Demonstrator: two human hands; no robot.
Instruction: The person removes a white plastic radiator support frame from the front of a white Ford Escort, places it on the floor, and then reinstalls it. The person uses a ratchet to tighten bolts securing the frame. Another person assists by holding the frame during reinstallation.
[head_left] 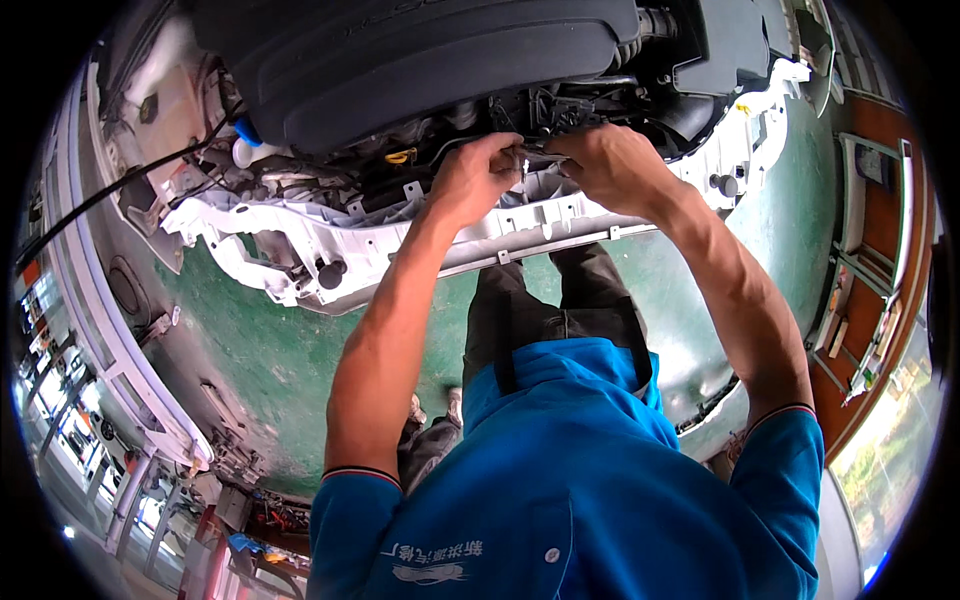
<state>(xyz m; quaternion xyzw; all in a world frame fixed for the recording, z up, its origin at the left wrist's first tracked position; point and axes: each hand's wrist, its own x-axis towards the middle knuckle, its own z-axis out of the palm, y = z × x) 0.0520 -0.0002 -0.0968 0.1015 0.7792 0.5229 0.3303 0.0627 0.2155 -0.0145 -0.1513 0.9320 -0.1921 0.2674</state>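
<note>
One long white frame, holed, small-tabbed.

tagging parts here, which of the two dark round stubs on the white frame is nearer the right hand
The dark round stub near the right end of the white frame; the other stub is at the left, beyond the left hand.

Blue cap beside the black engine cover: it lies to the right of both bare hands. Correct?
No, wrong side: the head view shows the blue cap beside the black engine cover, but left of both the left hand and right hand.
</note>
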